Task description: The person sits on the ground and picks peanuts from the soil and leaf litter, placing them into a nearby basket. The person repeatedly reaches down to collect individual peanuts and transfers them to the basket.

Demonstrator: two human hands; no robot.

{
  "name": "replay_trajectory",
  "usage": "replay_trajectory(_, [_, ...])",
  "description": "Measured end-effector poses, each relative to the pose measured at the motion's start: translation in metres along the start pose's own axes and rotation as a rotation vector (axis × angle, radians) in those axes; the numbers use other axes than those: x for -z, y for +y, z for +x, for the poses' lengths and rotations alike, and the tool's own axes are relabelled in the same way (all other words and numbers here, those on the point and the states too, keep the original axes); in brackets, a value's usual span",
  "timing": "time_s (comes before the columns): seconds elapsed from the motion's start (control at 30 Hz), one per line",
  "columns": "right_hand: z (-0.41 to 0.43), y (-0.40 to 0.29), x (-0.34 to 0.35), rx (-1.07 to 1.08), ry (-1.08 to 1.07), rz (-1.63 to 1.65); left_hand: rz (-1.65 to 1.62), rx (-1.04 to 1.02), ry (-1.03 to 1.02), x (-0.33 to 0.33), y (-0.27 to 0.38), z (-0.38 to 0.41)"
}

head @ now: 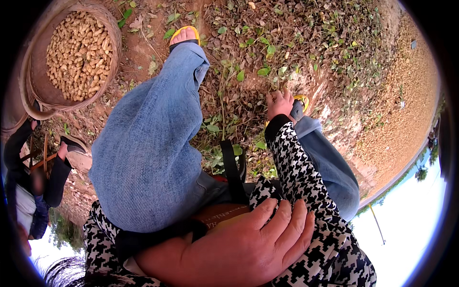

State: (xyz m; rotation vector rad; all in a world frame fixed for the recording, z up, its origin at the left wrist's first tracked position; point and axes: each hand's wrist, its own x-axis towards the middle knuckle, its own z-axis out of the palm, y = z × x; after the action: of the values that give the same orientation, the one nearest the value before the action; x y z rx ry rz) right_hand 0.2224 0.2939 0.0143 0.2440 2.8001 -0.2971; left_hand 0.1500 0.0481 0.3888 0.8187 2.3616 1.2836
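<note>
My left hand [233, 244] lies large and close across my lap, back up, its fingers slightly bent over the houndstooth jacket [304, 179] near the right sleeve; the palm is hidden. Beside my yellow-edged sandal [302, 102], my right hand [279, 104] reaches low to the leaf-strewn ground. Its fingers are bent and their tips point at the leaf litter [251, 89]; whether they grip anything cannot be seen. Between my legs hangs a black strap [233, 172]. My blue jeans [154, 143] fill the middle left.
A woven basket [116, 46] of unshelled peanuts [79, 53] stands at the upper left. Below it, another person [32, 186] in dark clothes is near a wooden frame [45, 158]. A broad spread of small tan pieces [398, 107] covers the ground at right. My other sandal [184, 34] is at top.
</note>
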Motion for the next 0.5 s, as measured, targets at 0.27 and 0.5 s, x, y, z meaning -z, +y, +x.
replay_trajectory(0.27, [0.028, -0.035, -0.004, 0.249, -0.484, 0.398, -0.091, -0.089, -0.364, 0.039, -0.013, 0.025])
replay_trajectory(0.5, [-0.023, -0.034, -0.053, 0.011, -0.915, -0.226, -0.041, -0.081, -0.175, 0.020, -0.015, 0.012])
